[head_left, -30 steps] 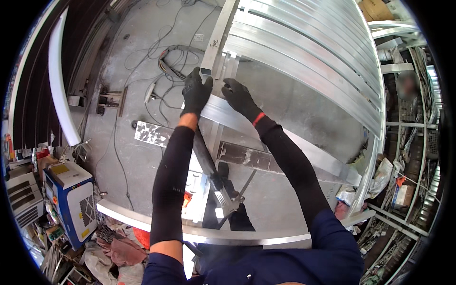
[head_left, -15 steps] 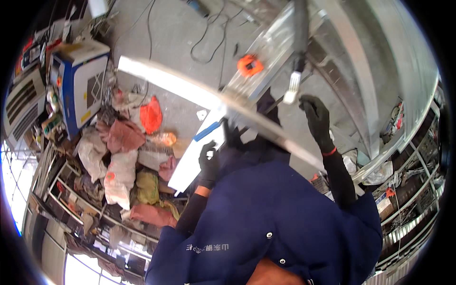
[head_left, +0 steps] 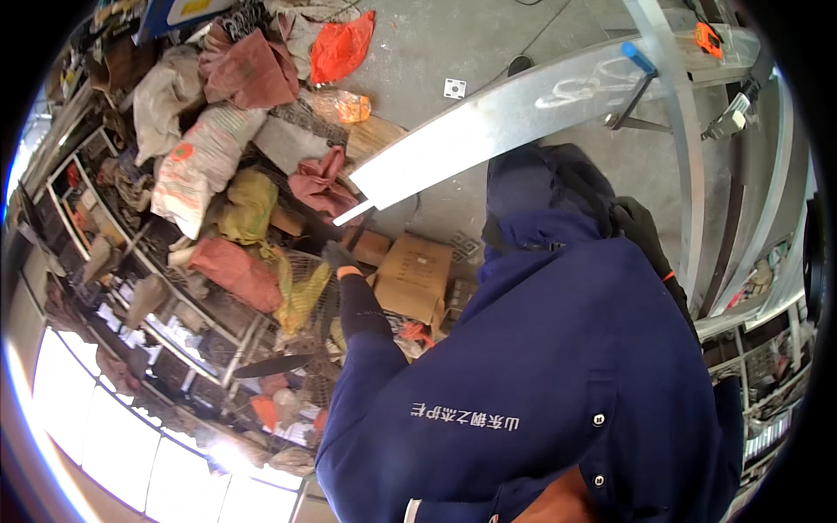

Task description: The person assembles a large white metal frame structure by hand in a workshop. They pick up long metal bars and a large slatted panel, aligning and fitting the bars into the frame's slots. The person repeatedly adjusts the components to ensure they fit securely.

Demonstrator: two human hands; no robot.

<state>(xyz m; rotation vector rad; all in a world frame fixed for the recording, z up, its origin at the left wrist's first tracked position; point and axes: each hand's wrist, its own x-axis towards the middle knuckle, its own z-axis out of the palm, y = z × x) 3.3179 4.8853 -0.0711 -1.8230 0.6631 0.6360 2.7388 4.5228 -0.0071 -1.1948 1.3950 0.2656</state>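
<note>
My left hand point(head_left: 340, 257), in a dark glove, reaches out to the left beside a brown cardboard box point(head_left: 413, 277) and a wire-mesh basket. Its fingers are too dark and small to tell what they touch. In a black glove, my right hand point(head_left: 642, 228) lies against my dark trousers at the knee, with no object seen in it. Ahead of me a long silvery metal beam point(head_left: 497, 113) runs across to the far right. A clamp with a blue handle point(head_left: 639, 59) sits on it, where a second metal bar point(head_left: 676, 96) crosses.
An orange tape measure point(head_left: 708, 40) rests on the beam's far end. Cloth and woven sacks point(head_left: 205, 161), a red bag point(head_left: 342, 48) and loaded racks crowd the left. A small square plate point(head_left: 454, 88) lies on the floor. More metal strips point(head_left: 767, 192) stand at right.
My view has swung left and down, so the beam and clamp sit farther right. My left arm has stretched out toward the boxes; my right hand has come down to my knee.
</note>
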